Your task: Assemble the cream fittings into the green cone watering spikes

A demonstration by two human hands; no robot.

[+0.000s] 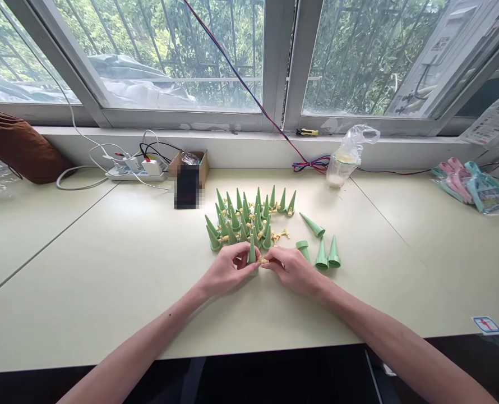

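Note:
Near the middle of the table, my left hand (229,269) is closed round a green plastic cone (252,250), which stands point up. From the right, my right hand (290,266) pinches a small yellow plastic valve-like piece (263,260) against the cone's lower side. Whether the two parts are joined is hidden by the fingers. Just beyond my hands stand several green cones (234,217) in rows, with yellow pieces at their bases. A few loose yellow pieces (281,235) lie right of them. Further right are more green cones, two upright (334,253) and one on its side (312,224).
A cardboard box (202,168) stands at the back, left of the cones, beside a power strip (135,171) with cables. A bagged cup (342,160) is at the back right. Pink and teal packets (472,185) lie far right, a brown bag (22,146) far left.

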